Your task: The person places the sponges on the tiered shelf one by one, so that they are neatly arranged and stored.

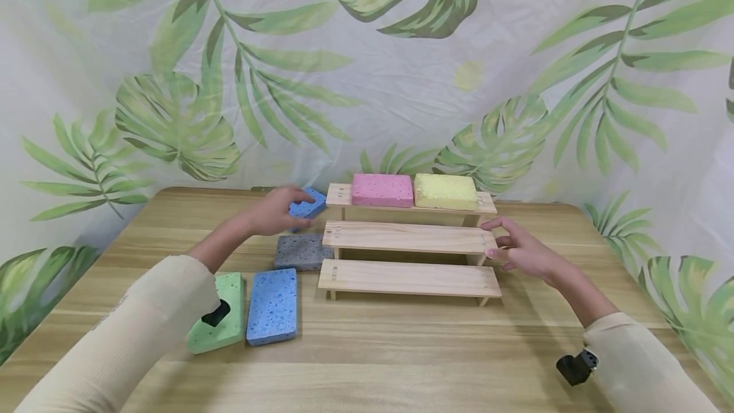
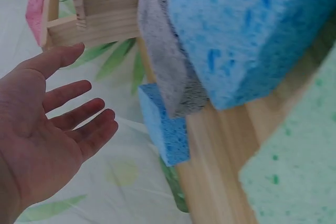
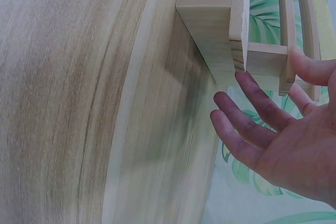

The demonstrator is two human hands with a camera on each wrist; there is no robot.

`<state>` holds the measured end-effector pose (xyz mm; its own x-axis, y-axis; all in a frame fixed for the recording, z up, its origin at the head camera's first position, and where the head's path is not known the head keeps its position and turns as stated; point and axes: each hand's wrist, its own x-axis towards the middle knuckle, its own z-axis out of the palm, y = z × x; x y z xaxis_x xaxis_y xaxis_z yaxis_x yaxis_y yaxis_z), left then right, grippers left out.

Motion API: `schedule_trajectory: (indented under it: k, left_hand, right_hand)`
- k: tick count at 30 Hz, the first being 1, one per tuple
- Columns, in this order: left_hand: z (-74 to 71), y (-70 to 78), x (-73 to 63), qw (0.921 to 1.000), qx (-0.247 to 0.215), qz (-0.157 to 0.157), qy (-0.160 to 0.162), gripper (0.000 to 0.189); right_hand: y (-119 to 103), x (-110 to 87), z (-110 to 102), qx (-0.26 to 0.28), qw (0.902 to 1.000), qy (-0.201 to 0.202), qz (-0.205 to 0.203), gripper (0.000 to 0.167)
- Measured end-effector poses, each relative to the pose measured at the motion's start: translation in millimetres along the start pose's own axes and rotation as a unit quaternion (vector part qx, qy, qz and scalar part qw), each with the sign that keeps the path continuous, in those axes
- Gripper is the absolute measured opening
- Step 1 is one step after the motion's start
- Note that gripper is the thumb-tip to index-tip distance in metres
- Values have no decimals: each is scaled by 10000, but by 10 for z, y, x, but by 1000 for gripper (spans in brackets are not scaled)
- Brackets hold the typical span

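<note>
Presently, the head view has your left hand (image 1: 278,210) near the rear blue sponge (image 1: 309,206) on the bench (image 1: 401,362), left of the wooden rack (image 1: 408,237), whose right end your right hand (image 1: 524,250) touches. The left wrist view shows your left fingers (image 2: 68,94) spread; the right wrist view, your right fingers (image 3: 263,101) parted.

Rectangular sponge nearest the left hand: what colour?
The rectangular sponge is blue, seen best in the left wrist view.
</note>
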<state>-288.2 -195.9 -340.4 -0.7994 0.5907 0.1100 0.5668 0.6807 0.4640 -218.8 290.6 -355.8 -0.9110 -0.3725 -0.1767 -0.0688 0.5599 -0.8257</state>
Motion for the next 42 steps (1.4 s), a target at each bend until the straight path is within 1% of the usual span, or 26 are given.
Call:
schedule_trajectory:
  k: [8, 17, 23, 25, 32, 33, 35, 42]
  left_hand:
    - [87, -113, -77, 9993, -24, -298, -232, 47]
    - [136, -239, -108, 9979, 82, -451, -463, 48]
    - [128, -261, -113, 9950, 112, -661, -747, 51]
    - [121, -252, -122, 9944, 141, -688, -789, 51]
    - [54, -235, -188, 9967, 154, -420, -673, 48]
    - [39, -238, -200, 9968, 143, -419, -660, 48]
    - [14, -256, -220, 9967, 119, -469, -653, 47]
    - [-35, -301, -295, 9958, 415, -672, -472, 51]
  right_hand:
    - [-3, 0, 6, -10, 10000, 30, 4, 53]
    - [-11, 3, 11, -12, 10000, 25, -10, 53]
    - [-3, 4, 3, -29, 10000, 21, -24, 53]
    - [4, 3, 2, -32, 10000, 29, -29, 53]
    - [23, 9, -1, -36, 10000, 48, -49, 53]
    - [24, 9, -1, -37, 10000, 53, -49, 53]
    - [29, 11, -2, -51, 9999, 57, -66, 52]
    - [32, 19, -4, -44, 10000, 41, -60, 51]
